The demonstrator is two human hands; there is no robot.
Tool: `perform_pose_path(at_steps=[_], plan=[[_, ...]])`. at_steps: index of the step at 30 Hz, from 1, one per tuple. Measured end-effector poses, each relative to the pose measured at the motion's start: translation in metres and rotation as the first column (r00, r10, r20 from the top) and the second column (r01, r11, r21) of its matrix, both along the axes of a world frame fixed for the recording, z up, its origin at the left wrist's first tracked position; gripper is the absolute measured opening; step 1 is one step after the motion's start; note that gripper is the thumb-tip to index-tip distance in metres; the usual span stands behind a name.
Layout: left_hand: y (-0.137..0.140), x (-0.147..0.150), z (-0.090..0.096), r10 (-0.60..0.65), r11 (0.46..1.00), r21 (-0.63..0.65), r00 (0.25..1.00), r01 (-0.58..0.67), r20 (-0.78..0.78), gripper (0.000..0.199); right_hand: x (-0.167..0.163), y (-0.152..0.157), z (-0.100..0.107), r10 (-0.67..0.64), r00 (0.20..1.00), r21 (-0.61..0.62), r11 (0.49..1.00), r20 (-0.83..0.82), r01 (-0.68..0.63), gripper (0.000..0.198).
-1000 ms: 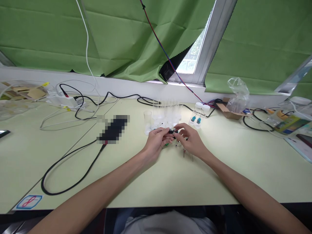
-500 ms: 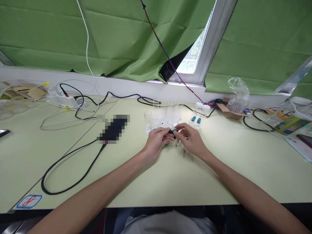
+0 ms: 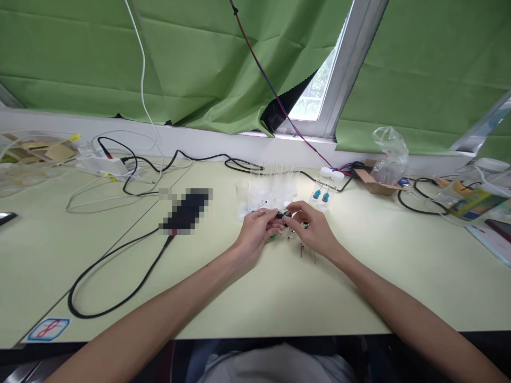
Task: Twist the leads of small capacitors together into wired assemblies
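Note:
Between my two hands is a small black part (image 3: 282, 215), too small to name, with some light and green bits by it. My left hand (image 3: 257, 231) is closed, thumb and fingers pinching the part from the left. My right hand (image 3: 311, 226) pinches at its other end, thumb and forefinger nearly together. Thin metal pieces with red and dark beads (image 3: 302, 247) lie on the table under and beside my right hand. Just behind my hands stand several clear plastic tubes (image 3: 241, 199). Two capped clear tubes (image 3: 321, 194) with blue-green pieces inside are to the right of these.
A blurred-out dark device (image 3: 187, 210) with a black cable lies on the pale table (image 3: 239, 308) at left. A white power strip (image 3: 106, 165) and cables run along the wall. An open cardboard box (image 3: 377, 183) holding a plastic bag is at back right.
Almost nothing differs. The fingers of my right hand have shifted slightly at the black part; my left hand keeps its place.

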State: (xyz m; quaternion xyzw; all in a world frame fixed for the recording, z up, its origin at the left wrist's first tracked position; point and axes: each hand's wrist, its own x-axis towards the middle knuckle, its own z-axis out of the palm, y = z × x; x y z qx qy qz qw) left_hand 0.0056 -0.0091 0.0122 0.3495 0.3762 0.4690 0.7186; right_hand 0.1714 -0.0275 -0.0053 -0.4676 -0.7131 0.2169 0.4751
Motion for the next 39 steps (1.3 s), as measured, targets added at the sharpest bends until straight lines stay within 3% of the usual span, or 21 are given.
perform_pose_path(at_steps=[5,12,19,27,35,39], plan=[[-0.0012,0.0007,0.0005,0.001,1.0,-0.001,1.0,-0.001,-0.001,0.012,0.0012,0.0012,-0.0021,0.011,1.0,0.058,0.998,-0.004,-0.011,0.021],[-0.0022,0.0007,0.0026,-0.026,1.0,0.01,0.999,0.026,-0.026,0.012,0.0006,0.0013,-0.0024,0.006,1.0,-0.053,0.999,-0.026,-0.008,0.024],[-0.0004,-0.0004,0.0003,-0.01,1.0,0.004,1.0,0.01,-0.011,0.012,0.0011,0.0019,-0.0027,0.001,1.0,0.072,0.997,0.016,-0.002,0.021],[-0.0012,0.0005,0.0015,-0.023,1.0,0.013,1.0,0.024,-0.02,0.012,0.0004,0.0025,-0.0041,0.012,0.999,-0.037,0.999,-0.029,-0.013,0.023],[0.0013,0.0005,-0.001,-0.006,1.0,0.017,1.0,0.006,-0.012,0.012,0.0004,-0.0001,-0.0005,0.007,0.999,0.079,0.997,0.036,-0.01,0.021],[0.0002,0.0013,0.0003,-0.007,1.0,0.016,1.0,0.008,-0.018,0.012,0.0007,0.0018,-0.0027,0.015,1.0,0.042,0.999,0.0,-0.015,0.019]])
